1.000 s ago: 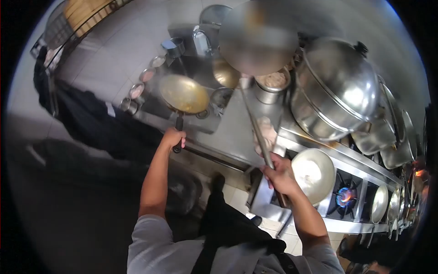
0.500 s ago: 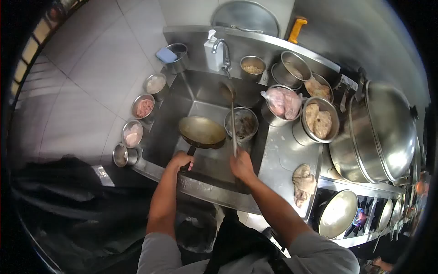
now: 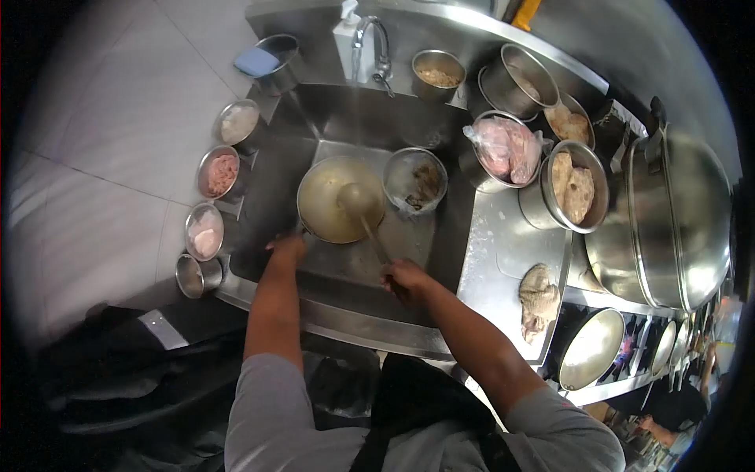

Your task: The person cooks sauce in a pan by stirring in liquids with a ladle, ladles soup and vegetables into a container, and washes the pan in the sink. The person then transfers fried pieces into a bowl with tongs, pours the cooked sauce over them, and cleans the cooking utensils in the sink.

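In the sink my left hand (image 3: 289,247) is closed at the near left edge of a round frying pan (image 3: 318,212), around its handle, which is mostly hidden. Cloudy, yellowish liquid lies in the pan. My right hand (image 3: 404,280) grips the long handle of a ladle (image 3: 360,200), whose bowl is over the pan's middle. Right of the pan sits a metal bowl (image 3: 399,175) lined with clear plastic, with dark scraps inside. Above the pan is the curved faucet (image 3: 383,43), with a faint stream of water below its spout.
Metal pots of meat, including one of pink minced meat (image 3: 222,175), line the sink's left edge. A bagged-meat pot (image 3: 503,149) and other containers crowd the right. A cloth (image 3: 539,295) lies on the counter near a large domed steel pot (image 3: 692,228) and a stove pan (image 3: 591,350).
The pan has shifted up and left under the faucet, with my left hand moving forward and left. The ladle has come down from upright over the sink into the pan. The view has tilted.
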Demonstrator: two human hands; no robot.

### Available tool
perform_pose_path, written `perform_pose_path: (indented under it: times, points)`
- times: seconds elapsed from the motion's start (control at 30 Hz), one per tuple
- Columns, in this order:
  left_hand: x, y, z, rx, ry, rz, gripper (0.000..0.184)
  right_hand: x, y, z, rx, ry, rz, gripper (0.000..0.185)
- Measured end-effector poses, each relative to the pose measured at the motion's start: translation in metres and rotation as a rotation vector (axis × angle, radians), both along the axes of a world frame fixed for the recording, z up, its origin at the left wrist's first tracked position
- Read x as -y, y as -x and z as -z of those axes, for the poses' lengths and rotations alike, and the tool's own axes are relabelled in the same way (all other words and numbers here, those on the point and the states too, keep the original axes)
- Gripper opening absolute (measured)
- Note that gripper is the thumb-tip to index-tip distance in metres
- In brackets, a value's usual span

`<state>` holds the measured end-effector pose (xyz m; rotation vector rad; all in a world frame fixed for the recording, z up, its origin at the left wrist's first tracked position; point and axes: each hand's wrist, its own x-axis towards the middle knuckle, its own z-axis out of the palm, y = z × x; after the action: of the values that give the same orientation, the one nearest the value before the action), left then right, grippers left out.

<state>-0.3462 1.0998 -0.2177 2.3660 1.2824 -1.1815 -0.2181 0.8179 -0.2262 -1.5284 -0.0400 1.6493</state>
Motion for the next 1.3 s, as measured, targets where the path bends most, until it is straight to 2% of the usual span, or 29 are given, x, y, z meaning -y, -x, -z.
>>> perform_pose_path:
  times: [0.07,0.13,0.17,0.2,0.27,0.33,0.4,0.47,0.5,0.53,0.57,0.6,0.67,0.73,0.77,0.83,0.87,0.93,1.0,1.1,1.13,1.17,1.23,1.3]
  points:
    - [-0.039,-0.030,0.075,0.508,0.257,-0.154,0.056,0.001,-0.003,0.004,-0.077,-0.008,-0.068,0.017]
    - [-0.004,-0.075,-0.008,0.657,0.327,-0.316,0.056,0.003,0.000,0.003,-0.034,-0.086,-0.006,0.019]
    - [-0.005,-0.092,-0.002,0.757,0.295,-0.342,0.055,0.005,0.000,0.005,-0.039,-0.081,-0.004,0.019]
    - [-0.010,-0.109,0.003,0.856,0.261,-0.365,0.054,0.007,0.001,0.010,0.064,-0.084,-0.036,0.022]
    - [-0.017,-0.139,-0.016,1.024,0.424,-0.520,0.052,0.012,0.005,0.007,0.162,-0.083,-0.058,0.026]
    - [-0.027,-0.171,-0.031,1.279,0.559,-0.588,0.050,0.019,0.006,-0.026,0.686,0.017,-0.290,0.035]
    - [-0.015,-0.197,-0.073,1.473,0.495,-0.618,0.048,0.035,0.008,-0.047,0.758,-0.035,-0.359,0.040]
    - [-0.016,-0.213,-0.101,1.481,0.496,-0.611,0.048,0.060,0.013,-0.081,0.818,-0.121,-0.451,0.049]
    - [-0.021,-0.218,-0.114,1.363,0.405,-0.608,0.047,0.078,0.018,-0.101,0.810,-0.142,-0.456,0.051]
    - [-0.009,-0.210,-0.130,1.462,0.450,-0.529,0.046,0.103,0.027,-0.112,0.821,-0.207,-0.452,0.054]
    - [-0.016,-0.215,-0.119,1.537,0.264,-0.352,0.037,0.131,0.033,-0.123,0.846,-0.250,-0.428,0.056]
    - [-0.036,-0.220,-0.106,1.349,0.084,-0.312,0.036,0.161,0.031,-0.143,0.804,-0.285,-0.434,0.057]
    - [-0.021,-0.220,-0.092,1.330,-0.049,-0.171,0.040,0.221,0.026,-0.179,0.702,-0.287,-0.472,0.056]
    - [0.006,-0.190,-0.074,1.242,-0.223,-0.115,0.045,0.298,0.036,-0.186,0.704,-0.333,-0.289,0.053]
    - [0.032,-0.175,-0.065,1.177,-0.304,-0.106,0.047,0.334,0.038,-0.192,0.737,-0.308,-0.220,0.053]
    - [0.092,-0.133,-0.051,1.026,-0.460,-0.117,0.053,0.406,0.039,-0.203,0.815,-0.226,-0.298,0.051]
    - [0.126,-0.114,-0.043,0.944,-0.519,-0.138,0.056,0.444,0.043,-0.208,0.847,-0.221,-0.260,0.051]
    - [0.199,-0.073,-0.028,0.774,-0.592,-0.195,0.062,0.513,0.055,-0.214,0.917,-0.126,-0.080,0.051]
    - [0.269,-0.034,-0.022,0.619,-0.632,-0.254,0.069,0.585,0.063,-0.226,0.915,-0.122,-0.023,0.050]
    - [0.351,0.017,-0.027,0.444,-0.684,-0.350,0.080,0.681,0.077,-0.220,1.015,-0.109,0.237,0.050]
    - [0.369,0.028,-0.032,0.409,-0.701,-0.374,0.083,0.709,0.082,-0.217,1.029,-0.117,0.290,0.050]
    - [0.387,0.035,-0.038,0.389,-0.719,-0.393,0.087,0.735,0.087,-0.213,1.008,0.011,0.265,0.052]
    - [0.417,0.032,-0.054,0.418,-0.776,-0.388,0.094,0.783,0.107,-0.193,1.172,0.110,0.377,0.048]
    - [0.436,0.017,-0.075,0.557,-0.848,-0.289,0.101,0.828,0.122,-0.183,0.996,0.227,0.429,0.048]
